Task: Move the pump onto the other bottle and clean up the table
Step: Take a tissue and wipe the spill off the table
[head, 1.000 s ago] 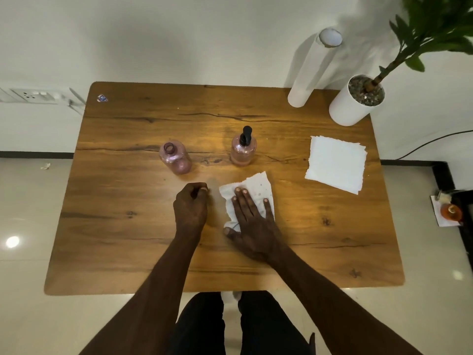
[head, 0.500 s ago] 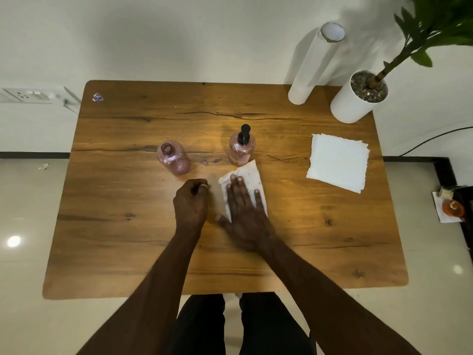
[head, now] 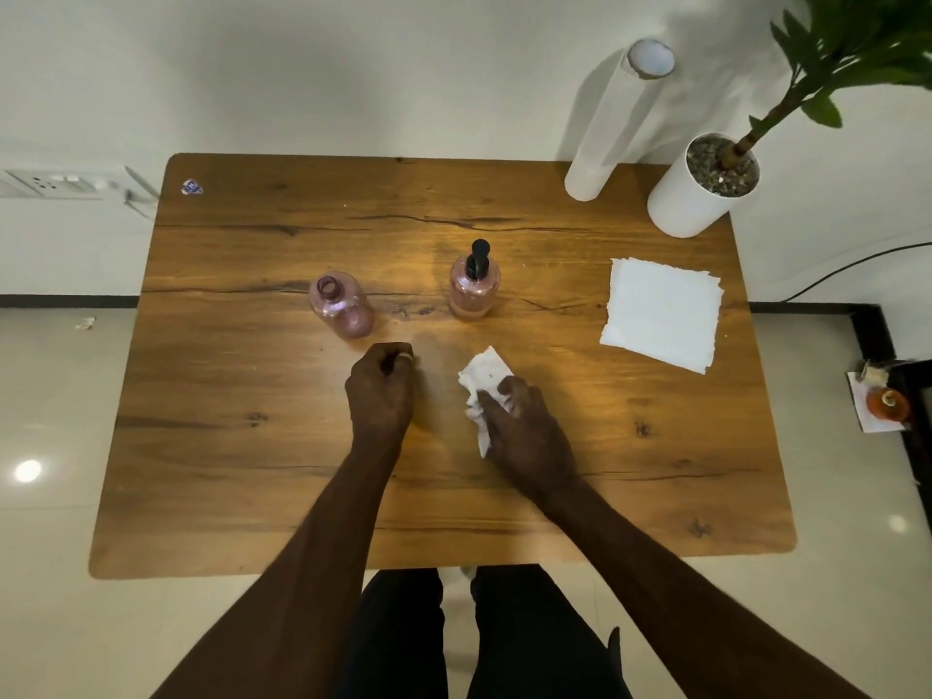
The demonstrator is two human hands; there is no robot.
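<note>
Two pink bottles stand mid-table on the wooden table [head: 212, 461]. The left bottle [head: 343, 307] has an open neck. The right bottle [head: 474, 290] carries the black pump [head: 477, 257]. In front of them my right hand [head: 524, 436] has its fingers closed on a crumpled white napkin [head: 484, 375] that rests on the wood. My left hand [head: 381, 391] is a closed fist resting on the table just in front of the open bottle; nothing shows in it.
A stack of white napkins [head: 660, 312] lies at the right. A white paper roll [head: 615, 123] and a white plant pot [head: 698, 186] stand at the back right corner. A small sticker [head: 191, 186] sits at the back left corner.
My right hand went from flat on the spread napkin to bunching it up under curled fingers, and drew slightly right. The left fist has stayed in place.
</note>
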